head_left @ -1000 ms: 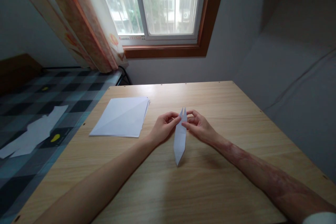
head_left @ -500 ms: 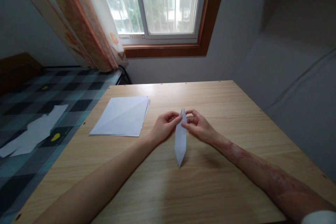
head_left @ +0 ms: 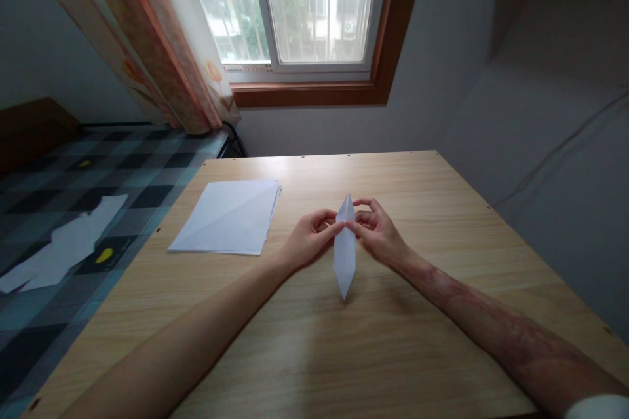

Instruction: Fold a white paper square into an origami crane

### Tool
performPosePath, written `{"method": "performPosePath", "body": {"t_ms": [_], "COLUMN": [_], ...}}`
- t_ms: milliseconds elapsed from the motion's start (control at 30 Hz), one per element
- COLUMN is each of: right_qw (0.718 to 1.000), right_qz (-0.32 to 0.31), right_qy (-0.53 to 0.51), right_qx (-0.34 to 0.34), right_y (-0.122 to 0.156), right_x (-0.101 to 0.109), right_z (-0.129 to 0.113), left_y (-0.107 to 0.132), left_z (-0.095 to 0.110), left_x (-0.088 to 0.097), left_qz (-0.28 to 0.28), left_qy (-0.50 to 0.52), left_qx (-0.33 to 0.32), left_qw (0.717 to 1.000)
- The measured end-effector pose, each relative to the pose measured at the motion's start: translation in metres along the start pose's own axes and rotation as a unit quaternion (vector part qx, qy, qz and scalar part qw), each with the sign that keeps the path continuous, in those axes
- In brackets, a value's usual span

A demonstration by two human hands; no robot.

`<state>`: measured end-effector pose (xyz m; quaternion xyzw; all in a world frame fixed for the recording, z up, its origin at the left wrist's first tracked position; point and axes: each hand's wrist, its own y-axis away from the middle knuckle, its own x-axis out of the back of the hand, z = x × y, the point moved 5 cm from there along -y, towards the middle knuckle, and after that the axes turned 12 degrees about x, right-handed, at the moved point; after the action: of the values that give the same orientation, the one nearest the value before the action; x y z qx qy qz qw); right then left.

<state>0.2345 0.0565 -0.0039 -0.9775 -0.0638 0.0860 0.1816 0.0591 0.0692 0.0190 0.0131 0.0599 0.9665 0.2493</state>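
Note:
A long, narrow folded white paper piece (head_left: 344, 255), pointed at both ends, stands over the middle of the wooden table (head_left: 383, 340). My left hand (head_left: 308, 239) pinches its upper part from the left. My right hand (head_left: 377, 230) pinches the same upper part from the right. The far tip rises between my fingertips, while the near tip points toward me just above the tabletop.
A stack of white paper sheets (head_left: 227, 216) lies on the table to the left of my hands. A bed with a checked cover (head_left: 59, 190) and loose paper scraps (head_left: 59, 252) stands at the left. A window (head_left: 295, 6) and curtain (head_left: 162, 52) are behind.
The two split tips at the far end have closed into one point. The folded piece has shifted slightly right and away from me, with both hands still pinching it.

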Motion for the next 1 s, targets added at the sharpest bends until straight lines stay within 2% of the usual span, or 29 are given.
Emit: {"method": "performPosePath", "body": {"t_ms": [200,333,400,467,533,667,1000], "right_qw": [0.999,0.992,0.98,0.964,0.954,0.951,0.937], "right_qz": [0.025,0.034,0.004,-0.054,-0.095,-0.144,-0.152], "right_qy": [0.014,0.086,0.151,0.198,0.211,0.196,0.213], "right_qx": [0.016,0.084,0.132,0.168,0.19,0.193,0.23], "right_y": [-0.001,0.002,0.003,0.005,0.006,0.009,0.009], "right_x": [0.002,0.002,-0.001,-0.008,-0.012,-0.015,-0.016], "right_z": [-0.002,-0.014,-0.024,-0.034,-0.041,-0.046,-0.046], "left_y": [-0.001,-0.003,-0.004,-0.005,-0.005,-0.007,-0.007], "left_z": [-0.001,-0.003,-0.002,0.0,0.001,-0.001,0.001], "left_x": [0.001,0.003,0.005,0.007,0.009,0.013,0.013], "left_qz": [0.005,0.007,0.007,0.006,0.006,0.015,0.044], "left_qy": [-0.007,0.025,0.042,0.058,0.077,0.125,0.154], "left_qx": [0.012,0.019,0.021,0.024,0.03,0.044,0.055], "left_qw": [1.0,0.999,0.999,0.998,0.997,0.991,0.986]}}
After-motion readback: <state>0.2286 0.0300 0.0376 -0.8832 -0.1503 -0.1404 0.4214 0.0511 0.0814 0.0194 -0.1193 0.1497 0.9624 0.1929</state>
